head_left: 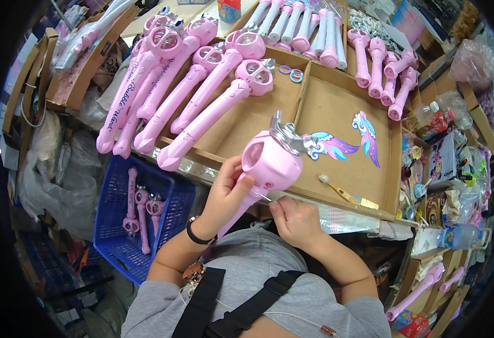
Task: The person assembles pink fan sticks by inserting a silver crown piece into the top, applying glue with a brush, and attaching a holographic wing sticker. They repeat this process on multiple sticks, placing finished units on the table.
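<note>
Wand in hand: we have one pink toy wand [274,164] in front of our body, at the near edge of the cardboard tray [328,104], its bulbous windowed head up and its handle slanting down toward our lap.
Left hand: our left hand [231,188] is wrapped around the wand just below the head, thumb on the near side.
Right hand: our right hand [295,221], apart from the left but near it, has its fingertips pinched together on a thin metal shaft [265,198]; most of the tool is hidden, so we cannot tell its kind for sure.
Shaft tip: it points at the wand's neck, below a small round recess; whether it has entered the plastic we cannot tell.
Silver crown: the crown piece [287,138] sits on the head's far end.
Winged cutouts: one blue-and-purple wing [332,146] shows right beside the crown, joined or merely behind it we cannot say; another wing [366,139] lies in the tray.
Step in hand: we judge it to be work with the tool at the neck.
Next move: it seems to call for a steady left grip and the shaft kept in line with its spot, so that it does not slip and scratch the pink plastic.
</note>
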Available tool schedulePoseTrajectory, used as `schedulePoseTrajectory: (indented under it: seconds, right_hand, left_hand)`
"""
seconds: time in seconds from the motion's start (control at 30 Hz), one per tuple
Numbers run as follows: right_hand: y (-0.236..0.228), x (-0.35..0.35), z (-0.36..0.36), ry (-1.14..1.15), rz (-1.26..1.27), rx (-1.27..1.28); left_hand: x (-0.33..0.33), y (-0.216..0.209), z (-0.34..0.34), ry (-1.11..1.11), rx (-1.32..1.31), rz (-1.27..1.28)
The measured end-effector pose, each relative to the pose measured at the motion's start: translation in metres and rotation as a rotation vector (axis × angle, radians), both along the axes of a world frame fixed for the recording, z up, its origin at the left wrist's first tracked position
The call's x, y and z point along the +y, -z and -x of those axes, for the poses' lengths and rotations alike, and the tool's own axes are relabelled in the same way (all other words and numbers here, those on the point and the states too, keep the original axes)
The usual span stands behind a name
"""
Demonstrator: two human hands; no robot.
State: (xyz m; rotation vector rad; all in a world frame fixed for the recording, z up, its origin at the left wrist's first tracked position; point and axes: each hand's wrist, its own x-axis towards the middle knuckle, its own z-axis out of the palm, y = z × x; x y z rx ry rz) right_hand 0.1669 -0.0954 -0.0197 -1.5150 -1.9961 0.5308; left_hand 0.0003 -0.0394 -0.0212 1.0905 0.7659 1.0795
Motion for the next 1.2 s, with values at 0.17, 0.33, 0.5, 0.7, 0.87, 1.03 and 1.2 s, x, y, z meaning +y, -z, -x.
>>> schedulePoseTrajectory:
  seconds: [0.17, 0.33, 0.5, 0.7, 0.87, 1.03, 1.2]
  right_hand:
    - [0.002, -0.011, 0.002, -0.125, 0.579, 0.778]
    - [-0.002, -0.017, -0.014, -0.425, 1.657, 1.492]
    - [0.001, -0.014, -0.013, -0.329, 0.892, 0.877]
    - [0.036, -0.009, 0.045, -0.009, 0.085, 0.856]
    - [0.061, -0.016, 0.037, 0.147, -0.214, 0.445]
    - [0.072, -0.026, 0.034, 0.122, -0.199, 0.446]
    - [0.076, -0.03, 0.032, 0.073, -0.252, 0.457]
  left_hand:
    - [-0.002, 0.006, 0.012, 0.183, 0.134, -0.105]
    - [0.0, 0.002, 0.021, 0.406, -0.03, -0.018]
    - [0.03, -0.013, 0.022, 0.141, -0.149, 0.093]
    - [0.067, -0.02, -0.003, 0.085, -0.83, 0.177]
    - [0.044, -0.011, -0.018, 0.07, -0.257, -0.075]
    - [0.031, 0.003, -0.019, 0.085, -0.414, 0.173]
    - [0.03, 0.001, -0.012, 0.174, -0.339, 0.093]
